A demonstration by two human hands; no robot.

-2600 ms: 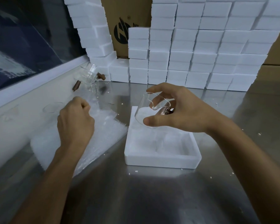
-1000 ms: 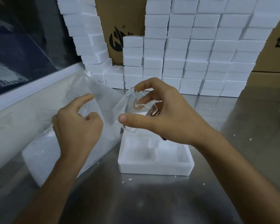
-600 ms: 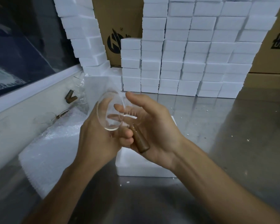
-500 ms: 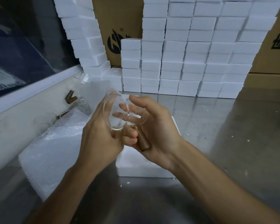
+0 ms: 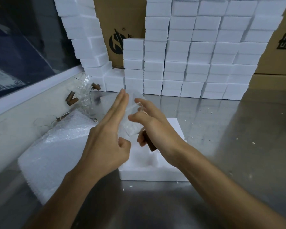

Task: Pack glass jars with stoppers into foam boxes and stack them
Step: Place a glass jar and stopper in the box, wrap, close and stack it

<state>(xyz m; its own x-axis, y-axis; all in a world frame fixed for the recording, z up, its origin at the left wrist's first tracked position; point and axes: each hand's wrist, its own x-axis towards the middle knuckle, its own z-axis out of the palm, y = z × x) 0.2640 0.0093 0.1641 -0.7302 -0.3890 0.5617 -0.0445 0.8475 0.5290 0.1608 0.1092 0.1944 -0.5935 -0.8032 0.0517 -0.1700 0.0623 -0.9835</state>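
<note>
A: Both hands moved up off the foam box (image 5: 153, 171); left hand (image 5: 108, 142) now flat, fingers straight against the glass jar (image 5: 131, 120).
B: Right hand (image 5: 157, 128)?
A: Curled round the jar, brown stopper (image 5: 149, 143) under its palm. Jar clear, held above the box.
B: Room?
A: Bubble wrap (image 5: 56, 151) close left, foam stacks (image 5: 196, 63) behind, bench (image 5: 238, 138) bare to the right.
</note>
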